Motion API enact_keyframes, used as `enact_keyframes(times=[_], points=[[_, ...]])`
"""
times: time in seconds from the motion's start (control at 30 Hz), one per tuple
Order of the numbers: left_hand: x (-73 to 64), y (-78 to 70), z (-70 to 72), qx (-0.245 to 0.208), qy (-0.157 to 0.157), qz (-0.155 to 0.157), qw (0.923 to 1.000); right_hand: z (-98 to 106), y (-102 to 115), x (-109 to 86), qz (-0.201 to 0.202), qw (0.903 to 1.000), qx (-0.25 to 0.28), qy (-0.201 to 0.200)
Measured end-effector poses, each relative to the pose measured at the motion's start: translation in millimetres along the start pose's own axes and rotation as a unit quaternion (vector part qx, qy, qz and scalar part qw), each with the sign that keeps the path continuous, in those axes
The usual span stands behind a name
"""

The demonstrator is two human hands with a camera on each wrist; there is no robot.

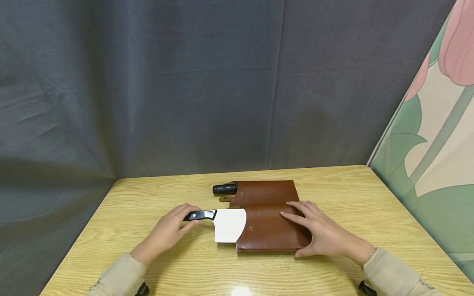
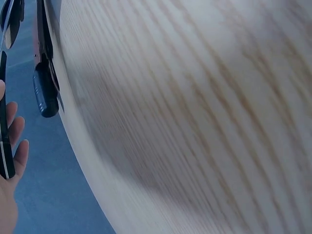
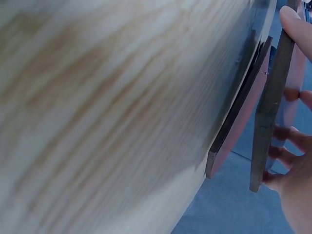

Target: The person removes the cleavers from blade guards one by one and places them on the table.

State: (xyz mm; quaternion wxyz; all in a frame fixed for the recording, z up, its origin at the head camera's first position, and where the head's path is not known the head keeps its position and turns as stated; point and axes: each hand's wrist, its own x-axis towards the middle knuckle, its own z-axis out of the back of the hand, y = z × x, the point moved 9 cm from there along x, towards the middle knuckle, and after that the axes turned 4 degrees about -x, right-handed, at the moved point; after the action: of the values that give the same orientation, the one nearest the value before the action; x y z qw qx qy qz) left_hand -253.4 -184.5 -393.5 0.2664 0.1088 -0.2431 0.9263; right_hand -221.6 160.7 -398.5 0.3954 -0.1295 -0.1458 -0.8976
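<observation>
My left hand (image 1: 168, 230) grips the black handle (image 1: 201, 215) of a cleaver (image 1: 227, 226) with a broad pale blade. The blade's right end meets the mouth of a brown leather sheath (image 1: 274, 234); how much lies inside is hidden. On the sheath's right part is my right hand (image 1: 326, 232), its thumb at the near edge and its fingers spread over the top. In the right wrist view the thumb and fingers hold this sheath (image 3: 268, 112) between them. In the left wrist view only part of the cleaver's handle (image 2: 5, 131) shows.
Just behind lies a second brown sheath (image 1: 266, 191) with a black handle (image 1: 224, 189) sticking out on its left. A small strap (image 1: 224, 199) lies beside it. Grey cloth (image 1: 200, 90) hangs behind the wooden table (image 1: 166, 189); a floral panel (image 1: 437, 144) stands at right.
</observation>
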Motion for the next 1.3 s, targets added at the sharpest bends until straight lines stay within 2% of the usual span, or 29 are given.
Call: enact_keyframes(times=[0.3,0.6,0.97,1.17,1.3], points=[[-9.6,0.4,13.9,0.014,-0.015,-0.01,0.9997,4,1,-4.2,0.006,1.0,-0.005,-0.005],[-20.7,9.6,24.4,0.029,-0.015,-0.01,0.9994,3,1,-5.2,0.002,0.9999,0.0,-0.013],[-34.0,21.4,33.1,0.044,-0.02,-0.008,0.9988,9,-2,-10.2,0.021,0.999,-0.016,-0.036],[-39.9,29.8,39.4,0.057,-0.028,-0.007,0.998,9,-5,-10.9,0.021,0.9992,-0.016,-0.031],[-44.0,36.4,44.0,0.064,-0.036,-0.006,0.9973,7,-7,-11.3,0.006,0.9996,-0.016,-0.021]])
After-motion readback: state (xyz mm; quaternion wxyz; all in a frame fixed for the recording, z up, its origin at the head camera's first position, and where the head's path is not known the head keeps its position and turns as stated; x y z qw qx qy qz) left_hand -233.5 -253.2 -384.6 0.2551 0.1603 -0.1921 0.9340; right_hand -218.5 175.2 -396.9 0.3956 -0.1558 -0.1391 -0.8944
